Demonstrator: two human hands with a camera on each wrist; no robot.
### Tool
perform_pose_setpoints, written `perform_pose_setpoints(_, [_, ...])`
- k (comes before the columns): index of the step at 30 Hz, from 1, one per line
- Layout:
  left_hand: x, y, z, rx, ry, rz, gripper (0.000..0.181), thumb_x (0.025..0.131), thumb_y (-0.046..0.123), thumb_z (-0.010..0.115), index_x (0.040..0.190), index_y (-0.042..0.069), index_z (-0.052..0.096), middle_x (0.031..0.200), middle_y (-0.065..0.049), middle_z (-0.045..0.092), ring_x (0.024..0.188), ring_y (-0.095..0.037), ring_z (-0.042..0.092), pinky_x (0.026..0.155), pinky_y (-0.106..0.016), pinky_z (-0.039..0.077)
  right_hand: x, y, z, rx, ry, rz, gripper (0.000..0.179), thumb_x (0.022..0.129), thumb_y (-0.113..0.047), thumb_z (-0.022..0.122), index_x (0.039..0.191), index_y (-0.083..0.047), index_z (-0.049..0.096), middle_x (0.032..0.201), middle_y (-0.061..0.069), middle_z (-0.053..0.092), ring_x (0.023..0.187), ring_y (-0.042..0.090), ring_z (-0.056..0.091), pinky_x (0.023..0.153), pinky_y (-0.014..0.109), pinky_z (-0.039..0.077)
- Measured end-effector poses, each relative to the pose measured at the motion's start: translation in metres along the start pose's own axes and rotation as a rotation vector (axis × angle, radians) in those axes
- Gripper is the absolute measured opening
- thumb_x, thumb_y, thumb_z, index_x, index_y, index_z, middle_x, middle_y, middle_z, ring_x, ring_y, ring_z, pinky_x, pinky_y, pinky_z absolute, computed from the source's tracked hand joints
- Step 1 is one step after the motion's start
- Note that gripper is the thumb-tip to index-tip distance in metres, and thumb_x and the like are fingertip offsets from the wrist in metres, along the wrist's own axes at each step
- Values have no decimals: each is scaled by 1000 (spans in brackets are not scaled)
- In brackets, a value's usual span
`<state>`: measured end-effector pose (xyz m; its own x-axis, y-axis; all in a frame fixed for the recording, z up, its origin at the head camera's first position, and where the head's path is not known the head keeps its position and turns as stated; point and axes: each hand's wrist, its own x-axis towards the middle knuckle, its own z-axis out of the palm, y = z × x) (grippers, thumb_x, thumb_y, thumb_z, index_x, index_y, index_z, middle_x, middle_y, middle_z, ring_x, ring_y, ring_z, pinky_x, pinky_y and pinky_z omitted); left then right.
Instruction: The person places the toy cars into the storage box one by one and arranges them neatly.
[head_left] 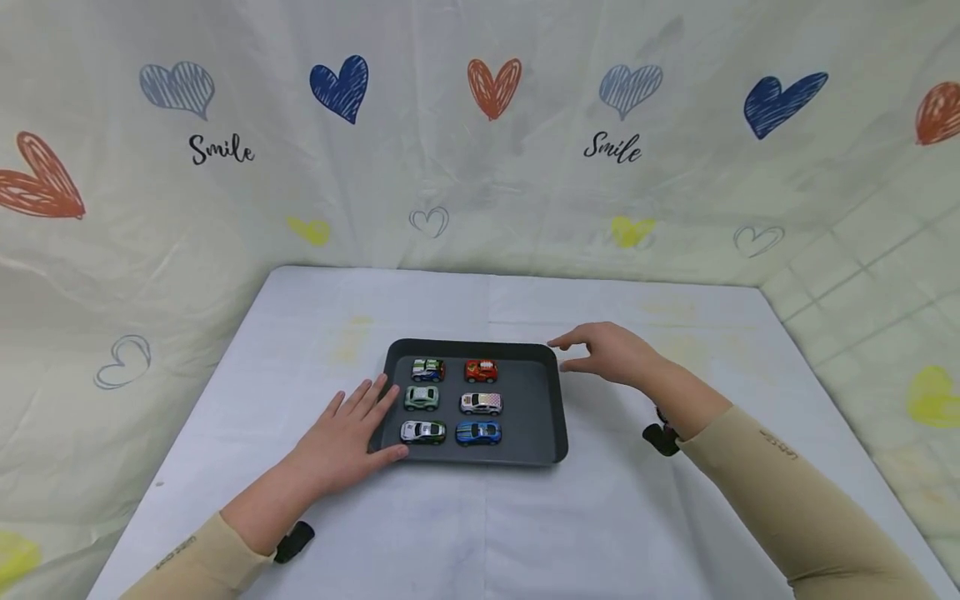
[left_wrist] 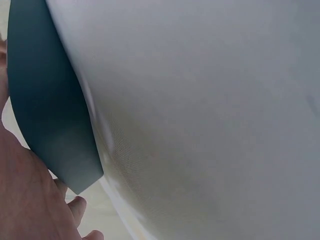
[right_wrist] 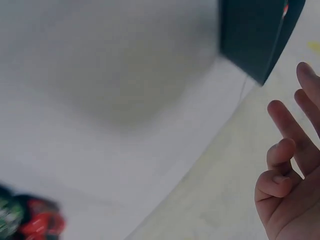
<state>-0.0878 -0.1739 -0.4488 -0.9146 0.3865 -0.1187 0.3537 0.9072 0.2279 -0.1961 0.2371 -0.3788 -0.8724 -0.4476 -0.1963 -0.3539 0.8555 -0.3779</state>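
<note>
A dark grey tray (head_left: 528, 408) lies on the table with several toy cars in two columns. The left column has a green-and-white striped car (head_left: 427, 370), a pale green car (head_left: 422, 398) and a silver car (head_left: 423, 432). Beside them are a red car (head_left: 481, 371), a white patterned car (head_left: 481, 403) and a blue car (head_left: 478, 432). My left hand (head_left: 341, 442) is spread at the tray's left edge, fingertips and thumb on or against the rim. By the far right corner hovers my right hand (head_left: 618, 354), fingers loosely bent and holding nothing; contact with the rim cannot be told.
A white cloth (head_left: 637, 517) covers the table. Behind it hangs a pale curtain (head_left: 525, 192) printed with hearts. Dark devices sit at the left wrist (head_left: 294, 542) and right wrist (head_left: 662, 439). A blurred red and green object (right_wrist: 35, 217) shows in the right wrist view.
</note>
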Motion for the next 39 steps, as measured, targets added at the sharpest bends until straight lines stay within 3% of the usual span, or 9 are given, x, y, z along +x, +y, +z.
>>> perform_pose_setpoints(5, [0, 1, -2, -2, -14, -4, 93, 90, 68, 54, 159, 15, 23, 166, -9, 13, 151, -33, 15, 119, -58, 12, -25, 32, -2, -19, -9, 57, 44, 89, -31, 76, 131, -22, 67, 131, 3, 64, 104, 27, 59, 83, 42, 50])
perform_pose_setpoints(11, [0, 1, -3, -6, -22, 0, 93, 90, 69, 54, 159, 15, 22, 166, -9, 13, 151, -33, 14, 119, -58, 12, -55, 66, -10, -19, -35, 131, 44, 90, -30, 75, 131, -18, 67, 129, 8, 64, 84, 21, 51, 66, 34, 45])
perform_pose_setpoints(17, [-2, 0, -2, -1, -8, 5, 94, 90, 71, 52, 159, 15, 23, 166, -9, 14, 151, -33, 15, 119, -58, 12, -74, 95, -18, 3, -84, 186, 46, 90, -35, 73, 132, -16, 67, 130, 14, 61, 89, 23, 52, 68, 35, 46])
perform_pose_setpoints(22, [-2, 0, -1, -9, 7, 9, 93, 89, 70, 54, 159, 15, 25, 165, -10, 15, 150, -33, 16, 119, -58, 14, -81, 119, -20, -12, -118, 199, 50, 89, -40, 73, 131, -13, 67, 131, 19, 61, 98, 31, 56, 75, 43, 51])
perform_pose_setpoints(31, [-1, 0, -1, -9, 4, 6, 94, 89, 70, 54, 159, 15, 25, 165, -9, 15, 151, -33, 16, 119, -58, 14, -80, 138, -19, 111, -188, 234, 52, 89, -39, 74, 132, -10, 65, 131, 19, 62, 113, 41, 54, 86, 54, 51])
perform_pose_setpoints(39, [0, -1, -1, -11, 5, 9, 95, 88, 71, 53, 158, 14, 26, 165, -10, 17, 150, -33, 16, 118, -58, 14, -76, 140, -14, 161, -208, 245, 49, 89, -37, 74, 128, -8, 68, 130, 21, 60, 103, 33, 53, 82, 46, 51])
